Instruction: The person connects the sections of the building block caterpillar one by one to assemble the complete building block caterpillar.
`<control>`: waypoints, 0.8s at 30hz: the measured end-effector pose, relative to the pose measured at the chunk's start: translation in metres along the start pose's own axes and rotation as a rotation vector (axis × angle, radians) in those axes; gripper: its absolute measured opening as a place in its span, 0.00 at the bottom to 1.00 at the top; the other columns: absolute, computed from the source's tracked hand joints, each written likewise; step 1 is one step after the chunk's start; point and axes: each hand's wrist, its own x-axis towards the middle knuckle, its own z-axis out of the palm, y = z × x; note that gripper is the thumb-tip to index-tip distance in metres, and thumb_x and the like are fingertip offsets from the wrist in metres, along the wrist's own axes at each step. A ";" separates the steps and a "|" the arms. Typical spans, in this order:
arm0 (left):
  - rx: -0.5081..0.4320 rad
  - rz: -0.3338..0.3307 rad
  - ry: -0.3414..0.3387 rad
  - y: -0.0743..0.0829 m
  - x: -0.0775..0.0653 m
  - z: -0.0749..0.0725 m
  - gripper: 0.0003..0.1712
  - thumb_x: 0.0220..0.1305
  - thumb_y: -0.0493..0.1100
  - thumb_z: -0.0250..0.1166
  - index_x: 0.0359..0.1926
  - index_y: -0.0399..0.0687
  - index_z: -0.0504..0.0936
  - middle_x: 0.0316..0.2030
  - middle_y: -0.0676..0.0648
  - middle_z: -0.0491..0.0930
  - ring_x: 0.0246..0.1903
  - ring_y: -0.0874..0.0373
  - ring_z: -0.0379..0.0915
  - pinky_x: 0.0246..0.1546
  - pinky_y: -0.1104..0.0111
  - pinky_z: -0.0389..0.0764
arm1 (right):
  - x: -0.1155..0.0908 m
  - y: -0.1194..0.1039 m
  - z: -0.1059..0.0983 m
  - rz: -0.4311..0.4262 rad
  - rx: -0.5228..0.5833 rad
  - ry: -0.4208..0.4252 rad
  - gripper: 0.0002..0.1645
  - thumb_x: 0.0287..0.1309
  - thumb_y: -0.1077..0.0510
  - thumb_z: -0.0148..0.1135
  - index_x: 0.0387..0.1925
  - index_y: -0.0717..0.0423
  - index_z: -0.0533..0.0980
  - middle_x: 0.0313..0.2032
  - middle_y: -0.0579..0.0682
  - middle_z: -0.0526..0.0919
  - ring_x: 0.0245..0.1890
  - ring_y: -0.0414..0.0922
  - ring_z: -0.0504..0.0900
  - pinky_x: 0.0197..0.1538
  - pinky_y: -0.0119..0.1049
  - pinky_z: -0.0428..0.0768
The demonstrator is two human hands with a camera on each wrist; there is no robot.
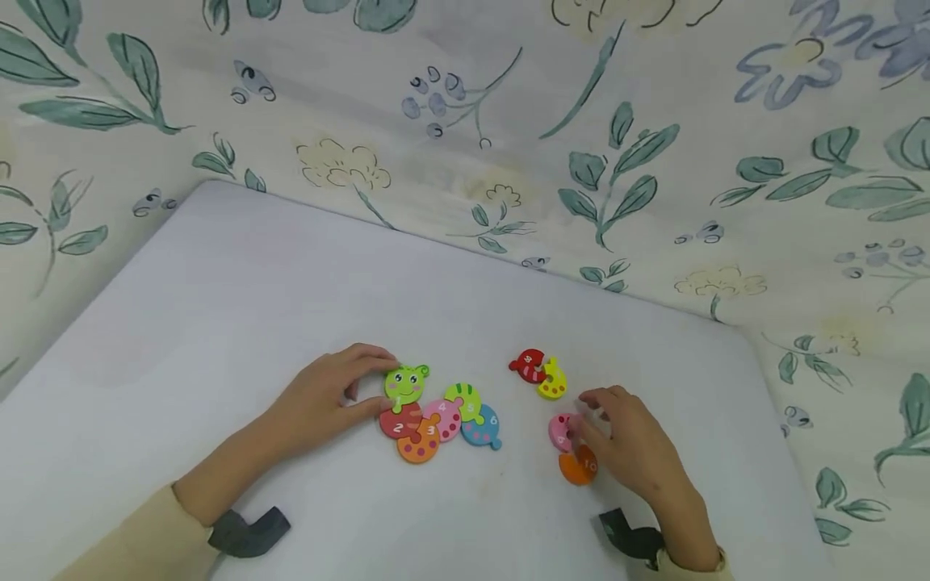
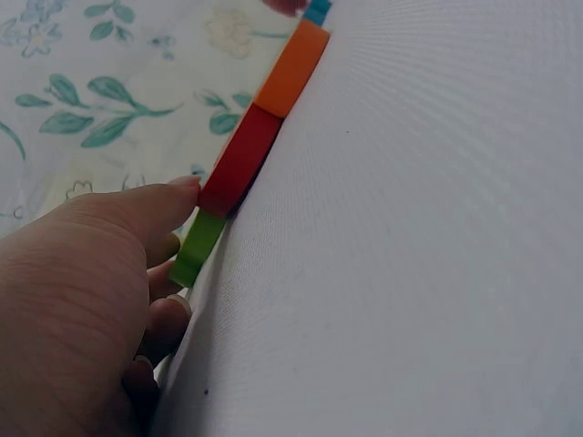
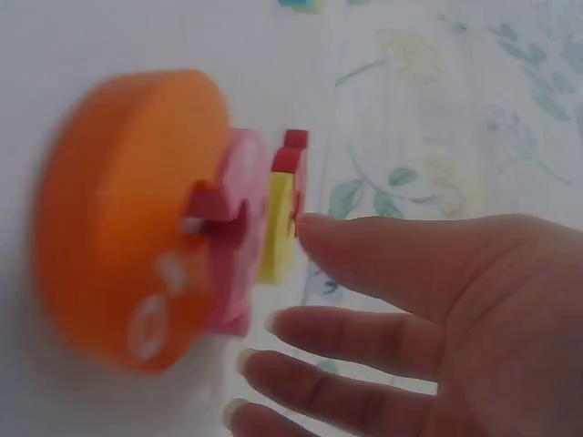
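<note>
A numbered caterpillar puzzle lies in parts on the white table. My left hand (image 1: 327, 399) pinches its green head piece (image 1: 404, 385), with the thumb also against the red piece marked 2 (image 1: 395, 423). Joined on from there are the orange 3 (image 1: 418, 446), pink 4 (image 1: 445, 426), green 5 (image 1: 461, 395) and blue 6 (image 1: 479, 430). My right hand (image 1: 630, 440) hovers with spread fingers beside a pink piece (image 1: 559, 432) and the orange 10 (image 1: 577, 470). In the right wrist view a gap shows between these fingers and the pink piece (image 3: 241, 177).
A red piece (image 1: 528, 361) and a yellow piece (image 1: 554, 381) touch each other farther back. Floral cloth (image 1: 450, 121) rises behind the white table (image 1: 305, 266). Dark straps (image 1: 250, 532) hang at both wrists.
</note>
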 end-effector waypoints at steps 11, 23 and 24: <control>-0.007 -0.009 -0.004 -0.003 0.001 0.004 0.31 0.63 0.52 0.77 0.66 0.60 0.81 0.62 0.56 0.77 0.30 0.67 0.67 0.31 0.70 0.72 | 0.073 -0.050 0.014 -0.046 -0.305 -0.047 0.37 0.65 0.34 0.67 0.57 0.62 0.81 0.53 0.62 0.78 0.53 0.60 0.73 0.48 0.55 0.82; 0.016 -0.006 -0.001 0.000 0.000 0.003 0.32 0.60 0.50 0.79 0.66 0.59 0.81 0.62 0.56 0.77 0.30 0.68 0.68 0.32 0.71 0.74 | 0.016 -0.057 0.039 -0.340 -0.247 0.050 0.22 0.60 0.68 0.73 0.57 0.58 0.83 0.60 0.54 0.79 0.62 0.55 0.76 0.64 0.49 0.77; 0.013 -0.007 0.000 0.000 0.000 0.002 0.32 0.61 0.50 0.79 0.66 0.58 0.81 0.62 0.56 0.77 0.30 0.68 0.68 0.31 0.71 0.73 | 0.009 -0.055 0.039 -0.352 -0.210 0.007 0.24 0.60 0.68 0.73 0.58 0.58 0.82 0.63 0.52 0.77 0.65 0.52 0.74 0.65 0.47 0.76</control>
